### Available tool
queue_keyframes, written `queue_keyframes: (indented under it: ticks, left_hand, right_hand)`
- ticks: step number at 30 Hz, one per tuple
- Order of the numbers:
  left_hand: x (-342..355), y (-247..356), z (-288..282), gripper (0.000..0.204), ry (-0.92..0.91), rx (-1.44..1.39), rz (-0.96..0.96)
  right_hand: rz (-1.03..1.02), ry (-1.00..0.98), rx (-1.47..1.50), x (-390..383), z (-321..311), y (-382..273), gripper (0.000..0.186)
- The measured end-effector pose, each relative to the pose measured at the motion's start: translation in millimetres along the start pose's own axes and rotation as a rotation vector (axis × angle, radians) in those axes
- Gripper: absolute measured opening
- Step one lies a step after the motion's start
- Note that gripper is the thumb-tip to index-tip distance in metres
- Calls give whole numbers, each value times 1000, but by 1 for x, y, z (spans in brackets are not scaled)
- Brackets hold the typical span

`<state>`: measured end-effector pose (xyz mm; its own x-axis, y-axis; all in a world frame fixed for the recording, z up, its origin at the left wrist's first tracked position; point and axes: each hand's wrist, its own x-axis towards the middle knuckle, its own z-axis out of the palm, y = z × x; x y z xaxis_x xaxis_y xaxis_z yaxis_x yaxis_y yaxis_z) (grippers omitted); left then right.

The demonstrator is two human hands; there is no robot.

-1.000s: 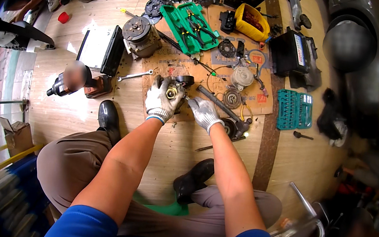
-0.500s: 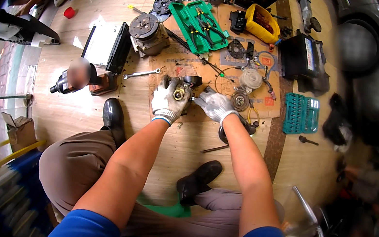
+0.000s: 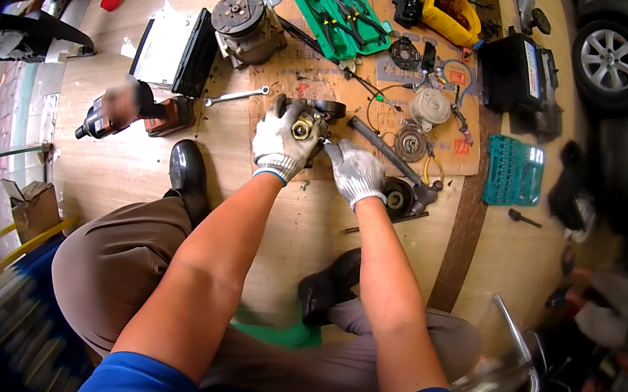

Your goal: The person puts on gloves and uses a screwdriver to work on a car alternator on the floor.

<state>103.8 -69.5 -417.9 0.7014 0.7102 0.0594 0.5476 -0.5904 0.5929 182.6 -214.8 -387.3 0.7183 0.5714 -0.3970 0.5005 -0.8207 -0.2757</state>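
Observation:
My left hand (image 3: 283, 141), in a whitish work glove with dark-stained fingers, is wrapped round a metal part with a brass-coloured round opening (image 3: 301, 129). A dark round piece (image 3: 330, 108) shows just beyond its fingers. Close on the right is my right hand (image 3: 355, 171), gloved the same way, fingers curled together by the part's side. A small shiny bit shows at its fingertips; what they hold is too small to name. A hammer (image 3: 387, 151) lies diagonally right of that hand. Below the hammer's head sits a dark pulley wheel (image 3: 396, 198).
Cardboard (image 3: 291, 75) lies under the work. Around it are a combination wrench (image 3: 237, 96), a cordless power tool (image 3: 119, 112), a metal motor-like unit (image 3: 244, 26), a green plier case (image 3: 321, 14), a yellow container (image 3: 449, 12), black batteries (image 3: 509, 72) and a teal bit set (image 3: 514, 172).
My right hand and forearm have shifted left and turned more upright, uncovering the hammer and the pulley wheel. My left hand keeps its hold on the metal part. The view has moved slightly.

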Motion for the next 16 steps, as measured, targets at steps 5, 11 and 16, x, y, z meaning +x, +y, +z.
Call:
queue_keyframes:
  ticks: [5, 11, 16]
  left_hand:
    - [-3, 2, -1, 58, -21, -9, -8]
    - [-3, -7, 1, 53, -80, 17, -56]
    - [1, -7, 5, 62, -100, 66, -46]
  right_hand:
    - [68, 25, 17, -7, 6, -6, 49]
    - [133, -9, 138, -11, 15, -15, 54]
    - [87, -76, 286, 4, -6, 4, 64]
